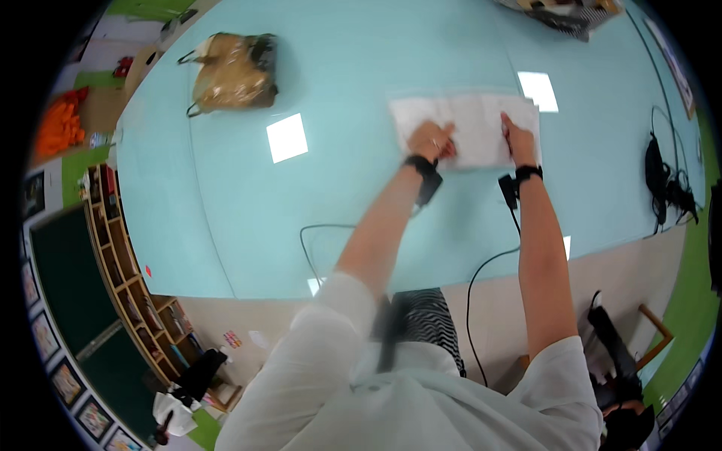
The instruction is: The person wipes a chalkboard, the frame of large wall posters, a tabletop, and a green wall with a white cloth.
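A white folded cloth point(475, 124) lies flat on the pale blue table point(338, 188). My left hand point(432, 140) rests on the cloth's near left part, fingers curled down onto the fabric. My right hand point(517, 138) presses on the cloth's near right part, fingers stretched along it. Both wrists carry black bands with small black devices, and cables run back from them toward my body.
A tan and gold handbag point(235, 73) sits at the table's far left. A bundle of black cables point(665, 184) lies at the right edge. Patterned items point(571, 13) rest at the far edge. Wooden shelving point(124, 278) stands left; a wooden chair point(647, 331) right.
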